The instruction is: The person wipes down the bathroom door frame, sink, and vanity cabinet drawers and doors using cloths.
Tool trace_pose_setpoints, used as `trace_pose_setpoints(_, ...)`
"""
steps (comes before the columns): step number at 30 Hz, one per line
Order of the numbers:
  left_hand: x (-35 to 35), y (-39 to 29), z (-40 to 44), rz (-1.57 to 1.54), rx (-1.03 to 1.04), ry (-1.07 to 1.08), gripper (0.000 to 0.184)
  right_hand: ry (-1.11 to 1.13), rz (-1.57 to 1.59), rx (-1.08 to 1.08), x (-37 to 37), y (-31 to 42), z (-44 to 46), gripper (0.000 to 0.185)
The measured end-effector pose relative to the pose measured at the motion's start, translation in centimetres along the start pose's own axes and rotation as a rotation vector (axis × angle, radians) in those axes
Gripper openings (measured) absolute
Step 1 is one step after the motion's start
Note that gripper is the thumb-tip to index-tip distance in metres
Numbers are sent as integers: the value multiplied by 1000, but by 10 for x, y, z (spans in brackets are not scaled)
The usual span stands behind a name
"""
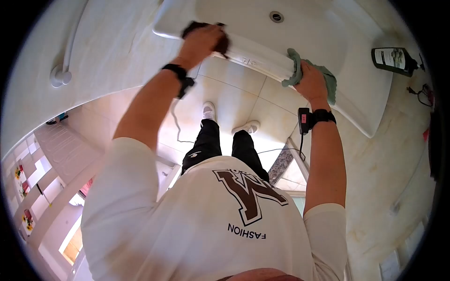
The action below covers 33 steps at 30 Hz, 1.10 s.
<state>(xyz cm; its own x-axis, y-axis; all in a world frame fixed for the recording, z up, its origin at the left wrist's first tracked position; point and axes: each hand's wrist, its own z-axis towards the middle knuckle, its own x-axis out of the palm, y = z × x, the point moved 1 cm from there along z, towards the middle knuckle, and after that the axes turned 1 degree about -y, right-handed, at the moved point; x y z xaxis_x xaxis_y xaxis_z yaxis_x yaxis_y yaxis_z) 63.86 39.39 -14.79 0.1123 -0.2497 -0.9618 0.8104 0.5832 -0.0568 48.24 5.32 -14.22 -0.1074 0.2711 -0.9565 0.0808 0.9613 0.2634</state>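
My left hand (200, 46) is closed on a dark brown cloth (222, 43), which bunches over the front rim of a white washbasin (262, 62) at its left end. The hand and cloth are slightly blurred. Farther right along the same rim, my right hand (311, 83) grips a grey-green cloth (329, 80). This cloth drapes over the edge, with folds on both sides of the hand. The fingertips are partly hidden by the fabric.
A round metal drain (276, 17) sits in the basin. A dark bottle with a label (394, 60) stands at the right, near a black cable (425, 95). A white wall-mounted rail (61, 76) is on the left. Thin cables hang from both wristbands.
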Motion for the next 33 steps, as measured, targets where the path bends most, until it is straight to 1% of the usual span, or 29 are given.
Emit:
trace_pose_setpoints(1,-4,33,-17,-24,-56,11,42,-38,-14,-30,2,-1,-1,58)
trace_pose_setpoints(2,-15,60,-34,56,-98,17,46,-74,-28,-62,3,0,-1,58)
trace_pose_setpoints(3,-24,81,-44,135,-140,26,51,-64,-32,-58,4,-1,0,58)
trace_pose_setpoints(5,-30,98,-57,130,-88,-8,53,-5,-16,-23,4,1,1,58)
trace_pose_setpoints(6,-22,99,-58,159,-67,-84,51,4,-17,-23,2,5,0,58)
trace_pose_setpoints(7,-15,92,-57,155,-72,-81,51,-23,-37,-43,-1,10,-1,58)
trace_pose_setpoints(9,3,64,-47,215,-190,-162,43,-47,-61,-56,0,11,0,58)
trace_pose_setpoints(11,4,8,-18,6,-243,-115,33,-43,-84,-51,7,6,1,57)
trace_pose_setpoints(13,29,-46,6,-135,-172,-48,35,4,-73,-25,5,6,2,56)
trace_pose_setpoints(15,26,-97,29,-198,-65,-19,30,50,-58,3,4,5,0,56)
trace_pose_setpoints(17,37,-123,30,-114,65,-340,28,-31,-26,-35,5,4,-1,51)
trace_pose_setpoints(19,33,-110,32,-143,80,-307,28,-53,-33,-63,9,0,-1,51)
trace_pose_setpoints(21,21,-72,28,-213,86,87,28,-79,-38,-89,11,-1,-2,50)
trace_pose_setpoints(23,7,-23,0,-281,-45,-167,19,-71,-37,-106,8,2,-4,56)
trace_pose_setpoints(24,16,10,-17,-232,-85,-322,19,-71,-31,-100,7,4,-4,56)
trace_pose_setpoints(25,7,39,-31,-188,-167,-259,24,-50,-41,-95,6,6,-2,56)
trace_pose_setpoints(27,0,79,-61,106,-172,-281,43,-29,-51,-91,7,6,-1,57)
trace_pose_setpoints(28,3,81,-65,105,-171,-279,43,-54,-55,-88,10,4,-2,56)
trace_pose_setpoints(30,8,87,-71,47,-330,-541,66,-75,-60,-83,11,6,-3,56)
trace_pose_setpoints(31,25,84,-71,42,-331,-540,66,-76,-67,-93,11,6,-2,55)
trace_pose_setpoints(33,70,67,-65,-480,-882,-872,75,-64,-80,-98,11,5,-2,54)
